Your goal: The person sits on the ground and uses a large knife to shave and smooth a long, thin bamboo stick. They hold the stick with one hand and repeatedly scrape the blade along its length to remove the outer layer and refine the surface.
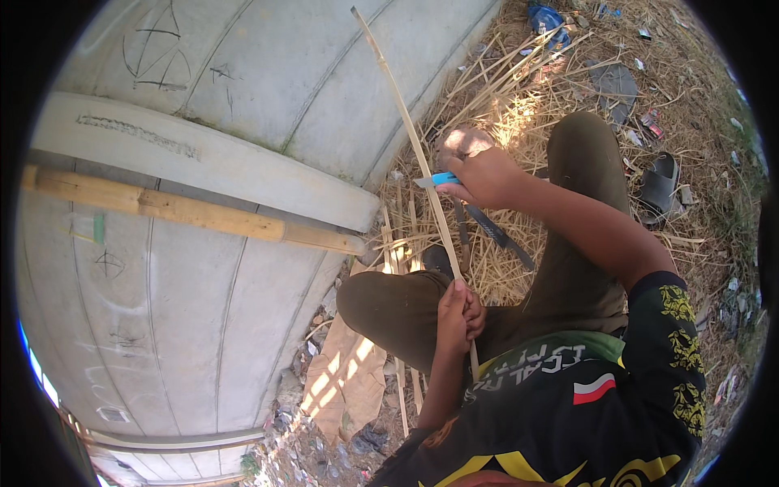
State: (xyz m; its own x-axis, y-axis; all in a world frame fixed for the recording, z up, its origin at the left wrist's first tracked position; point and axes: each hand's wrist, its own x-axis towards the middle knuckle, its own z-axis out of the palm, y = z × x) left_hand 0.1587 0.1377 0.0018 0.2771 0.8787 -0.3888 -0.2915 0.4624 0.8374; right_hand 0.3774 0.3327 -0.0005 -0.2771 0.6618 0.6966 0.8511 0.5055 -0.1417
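A long, thin bamboo strip (419,152) slants across the view from my lap up toward the wall. My left hand (461,312) is closed round its lower part, close to my body. Higher up, my right hand (489,180) grips a blue utility knife (444,178). The knife's blade is out and lies across the strip, touching or very near it. Below the right hand, a dark flat blade (501,237) rests on the shavings between my legs.
A grey concrete panel wall (268,81) rises on the left, with a bamboo pole (195,209) along it. Bamboo shavings (503,280) and loose strips (487,77) cover the ground. Brown cardboard (345,381) lies lower left. A dark sandal (659,183) and a blue plastic bag (549,26) lie right.
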